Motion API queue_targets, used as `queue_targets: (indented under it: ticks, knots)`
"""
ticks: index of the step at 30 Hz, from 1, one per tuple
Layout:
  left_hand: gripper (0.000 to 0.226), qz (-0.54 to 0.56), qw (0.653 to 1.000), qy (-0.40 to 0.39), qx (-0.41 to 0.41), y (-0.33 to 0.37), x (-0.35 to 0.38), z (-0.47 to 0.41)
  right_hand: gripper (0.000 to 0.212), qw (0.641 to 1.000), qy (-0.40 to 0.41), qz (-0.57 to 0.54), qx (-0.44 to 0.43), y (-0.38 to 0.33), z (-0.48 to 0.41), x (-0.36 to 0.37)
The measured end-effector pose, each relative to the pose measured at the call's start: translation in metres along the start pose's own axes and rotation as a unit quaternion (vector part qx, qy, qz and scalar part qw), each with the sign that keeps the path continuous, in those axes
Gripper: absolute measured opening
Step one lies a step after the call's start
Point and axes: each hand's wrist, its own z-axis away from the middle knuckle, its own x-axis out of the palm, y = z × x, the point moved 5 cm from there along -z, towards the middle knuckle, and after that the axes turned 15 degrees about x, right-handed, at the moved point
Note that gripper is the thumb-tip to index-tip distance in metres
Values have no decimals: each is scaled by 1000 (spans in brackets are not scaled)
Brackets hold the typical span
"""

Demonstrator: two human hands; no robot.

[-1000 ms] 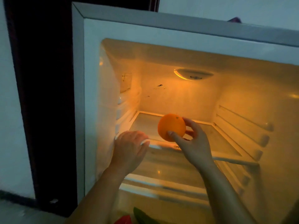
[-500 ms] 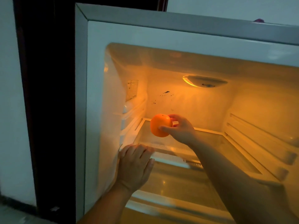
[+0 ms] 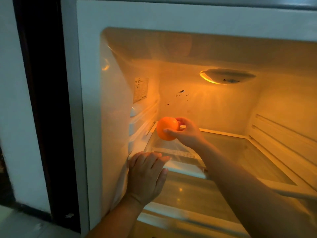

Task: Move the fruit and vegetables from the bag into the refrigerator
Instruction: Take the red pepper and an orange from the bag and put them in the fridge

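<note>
Room: pale wall [image 3: 13, 100] and dark door frame [image 3: 42, 100] at 9 o'clock of the view. Dim. The bag is not in view.
Refrigerator [image 3: 171, 16]: open, cavity lit amber by the lamp [image 3: 226, 77] at 1 o'clock.
Upper shelf [image 3: 240, 152]: glass, level. Lower shelf [image 3: 188, 193] sits below it.
Right hand [image 3: 187, 133]: reaches deep in; thumb and fingers pinch the orange from its 3 o'clock side.
Left hand [image 3: 145, 176]: fingers relaxed and flat, holding nothing, resting at the shelf's front-left corner.
Orange [image 3: 167, 128]: round, no long axis, stem dimple up. It is over the shelf's rear-left corner, near the side wall; contact with the glass cannot be told.
Key relation: fruit lies at 9 o'clock from the right palm, the shelf beneath it at 6 o'clock. Judged next: lower, then release.
Risk: it may roll on the smooth glass.
</note>
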Motion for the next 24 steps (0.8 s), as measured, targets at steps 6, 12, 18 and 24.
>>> queue_targets:
  ticks: [6,12,18,24]
  knots:
    - [22,7,1000,-5,-5,0,-3,0,76,999,5,-32,8,7,3,-4]
    - [23,14,1000,-21,-13,-1,-1,2,79,999,34,-21,-15,6,9,-16]
    - [23,28,999,-28,-19,1,-5,-2,74,995,76,52,-47,14,35,-34]
    - [22,57,995,-73,-44,3,-9,0,54,987,112,76,-86,27,82,-52]
